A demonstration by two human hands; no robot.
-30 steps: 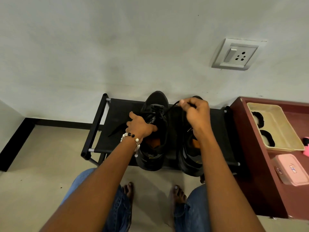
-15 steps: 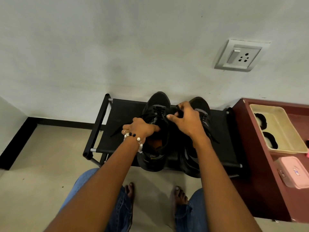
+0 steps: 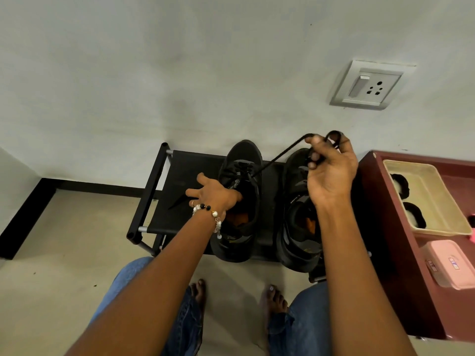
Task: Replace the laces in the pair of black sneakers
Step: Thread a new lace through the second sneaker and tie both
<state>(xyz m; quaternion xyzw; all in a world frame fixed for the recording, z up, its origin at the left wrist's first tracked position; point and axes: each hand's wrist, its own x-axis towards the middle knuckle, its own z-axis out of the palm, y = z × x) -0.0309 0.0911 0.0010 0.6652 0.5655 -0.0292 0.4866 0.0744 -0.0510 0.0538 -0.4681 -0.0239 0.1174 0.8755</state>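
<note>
On the rack (image 3: 180, 176), the left hand (image 3: 214, 195) grips the left sneaker (image 3: 241, 201) (thumb apparently inside), while the raised right hand (image 3: 330, 170) pinches its taut lace (image 3: 280, 156) above the right sneaker (image 3: 298, 214).

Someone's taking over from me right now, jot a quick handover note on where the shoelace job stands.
Left hand steadies the left sneaker on the black rack, thumb tucked into its opening.
Right hand is raised above the right sneaker, its grip on the black lace pulled taut from the left sneaker's eyelets.
Done: cannot tell how far the lace is out.
Left: finish this lace, then do the right sneaker.
</note>
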